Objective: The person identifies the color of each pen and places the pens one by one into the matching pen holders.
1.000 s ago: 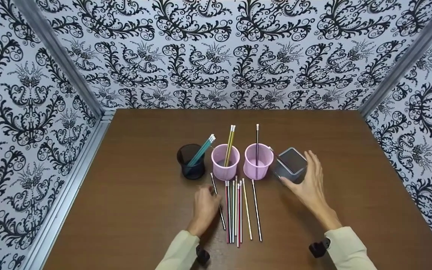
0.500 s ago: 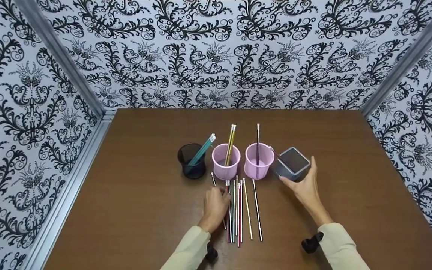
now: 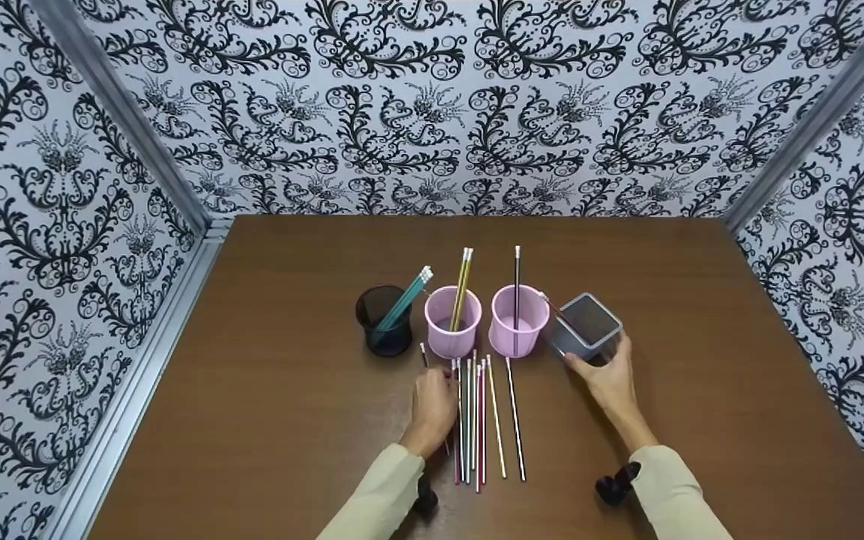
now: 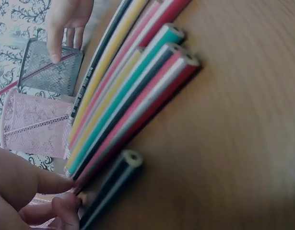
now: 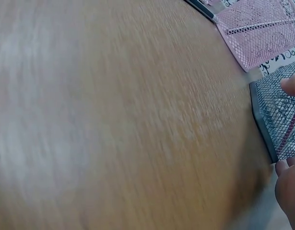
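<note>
My left hand (image 3: 434, 405) is at the left side of a loose row of striped pencils lying on the table. In the left wrist view its thumb and finger pinch the end of a red striped pencil (image 4: 135, 117). A dark pencil (image 4: 111, 189) lies beside that, partly under the hand in the head view. My right hand (image 3: 612, 379) grips a square grey mesh pencil holder (image 3: 571, 346), thumb on the near side and fingers round the right. One dark red pencil (image 3: 563, 315) leans inside this holder, its end towards the pink cup.
Left of the holder stand two pink mesh cups, one (image 3: 514, 345) with a dark pencil and one (image 3: 451, 345) with yellow pencils. A black mesh cup (image 3: 387, 345) with teal pencils stands leftmost. Patterned walls (image 3: 432, 150) enclose the brown table (image 3: 274, 360).
My left hand has moved right, from the dark pencil to the red one. My right hand has closed in on the square holder and now grips it. The holder has shifted slightly right.
</note>
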`<state>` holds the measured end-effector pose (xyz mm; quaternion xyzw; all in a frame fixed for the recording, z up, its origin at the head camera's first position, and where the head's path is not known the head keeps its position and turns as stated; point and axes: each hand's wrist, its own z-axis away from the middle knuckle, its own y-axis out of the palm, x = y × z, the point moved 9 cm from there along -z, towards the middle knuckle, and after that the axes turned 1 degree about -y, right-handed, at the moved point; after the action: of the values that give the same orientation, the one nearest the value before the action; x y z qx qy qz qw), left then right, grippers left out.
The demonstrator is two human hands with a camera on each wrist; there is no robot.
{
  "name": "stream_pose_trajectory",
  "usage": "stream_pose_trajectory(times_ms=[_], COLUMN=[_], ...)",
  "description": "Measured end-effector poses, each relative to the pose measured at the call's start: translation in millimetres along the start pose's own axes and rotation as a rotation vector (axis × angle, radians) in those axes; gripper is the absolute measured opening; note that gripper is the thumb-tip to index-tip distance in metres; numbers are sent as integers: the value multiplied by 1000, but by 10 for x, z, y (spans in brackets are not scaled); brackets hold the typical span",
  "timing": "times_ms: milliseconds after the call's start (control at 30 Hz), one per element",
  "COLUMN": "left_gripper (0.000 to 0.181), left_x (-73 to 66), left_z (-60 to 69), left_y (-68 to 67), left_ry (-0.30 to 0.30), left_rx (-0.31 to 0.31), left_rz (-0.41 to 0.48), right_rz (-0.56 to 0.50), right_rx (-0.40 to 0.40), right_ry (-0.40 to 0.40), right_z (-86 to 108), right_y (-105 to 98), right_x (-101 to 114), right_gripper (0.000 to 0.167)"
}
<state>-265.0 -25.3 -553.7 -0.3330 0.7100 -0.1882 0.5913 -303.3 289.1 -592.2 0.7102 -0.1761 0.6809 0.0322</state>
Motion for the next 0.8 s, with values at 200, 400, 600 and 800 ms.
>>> stream_pose_trajectory(times_ms=[200,400,600,800], left_gripper=[12,19,14,11], left_x=[-6,45,95,29], left_z=[-1,-50,-95,-86], left_y=[2,-20,-2,-62], left_ry=[30,-19,-71,-107], left_rx=[-25,-41,-5,54], left_rz=[-17,10,59,92], right_rz=[56,141,140,124], right_rx=[6,15,29,31], right_ry=[30,53,54,48], right_z=[-12,-8,-12,-8], right_y=[-30,-53,-50,-52], right_x=[-64,-118,-135,-134], right_gripper=[92,86,86,86])
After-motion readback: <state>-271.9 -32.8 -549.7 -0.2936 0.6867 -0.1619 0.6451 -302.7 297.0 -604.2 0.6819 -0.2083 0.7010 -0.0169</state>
